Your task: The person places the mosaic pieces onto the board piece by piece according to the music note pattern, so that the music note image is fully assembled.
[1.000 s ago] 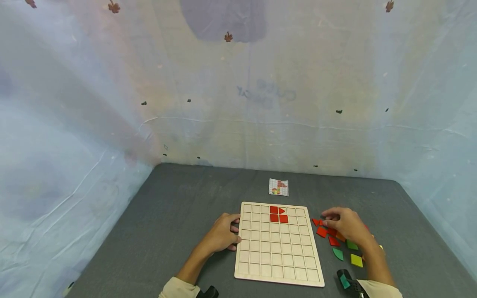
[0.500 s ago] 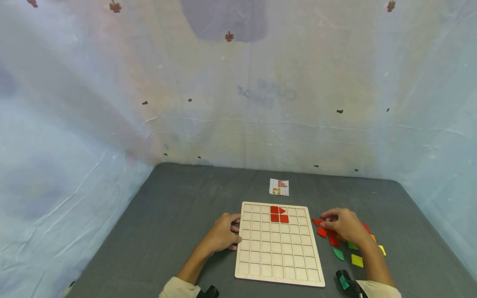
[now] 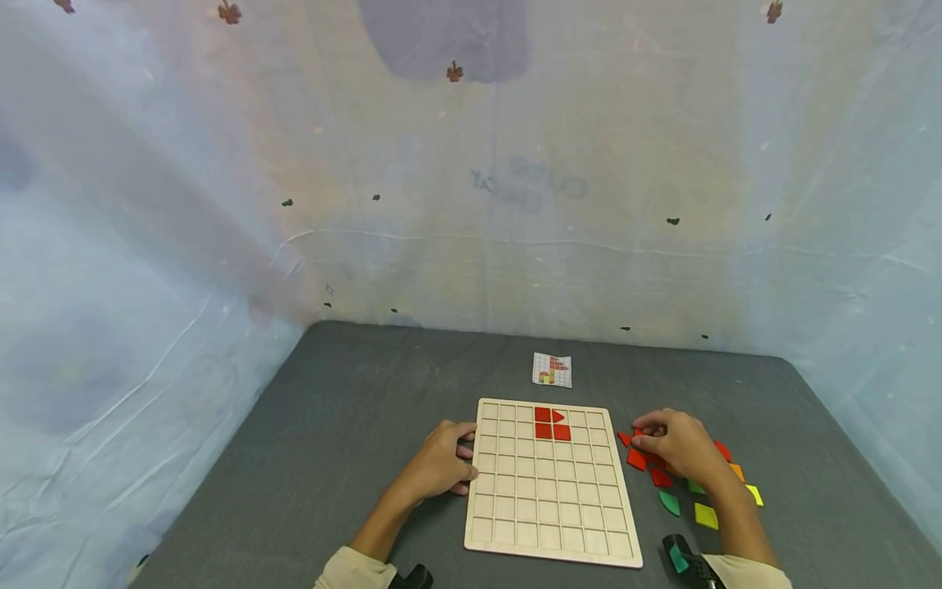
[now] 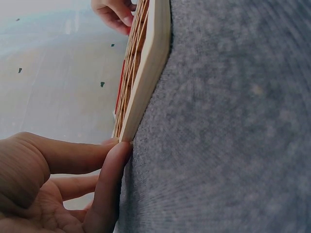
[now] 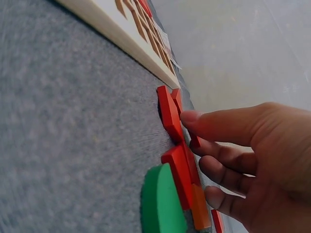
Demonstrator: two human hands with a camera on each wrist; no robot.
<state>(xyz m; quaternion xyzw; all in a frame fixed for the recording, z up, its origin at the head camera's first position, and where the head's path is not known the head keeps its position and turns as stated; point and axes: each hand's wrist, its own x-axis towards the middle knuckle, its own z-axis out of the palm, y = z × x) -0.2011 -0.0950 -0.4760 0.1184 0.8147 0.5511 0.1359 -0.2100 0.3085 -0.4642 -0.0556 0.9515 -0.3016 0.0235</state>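
Note:
A pale wooden grid board (image 3: 552, 491) lies on the dark table. Several red tiles (image 3: 543, 415) fill cells near its top edge. My left hand (image 3: 439, 460) is at the board's left edge; in the left wrist view thumb and index finger pinch the rim. My right hand (image 3: 680, 442) is over a loose pile of tiles right of the board. In the right wrist view, a red tile (image 5: 195, 141) shows between its thumb and index finger, mostly covered. Other red tiles (image 5: 181, 177), an orange tile (image 5: 199, 206) and a green curved tile (image 5: 159, 201) lie close by.
Behind the board lies a small printed pattern card (image 3: 552, 370). Yellow tiles (image 3: 706, 515) lie beside the right forearm, with another red tile (image 3: 724, 450) farther out. A pale cloth backdrop (image 3: 471, 278) rises behind the table.
The right hand and forearm have shifted slightly left, uncovering more of the red, orange and yellow tiles on the right. Its fingertips have moved over a red tile. The left hand stays put.

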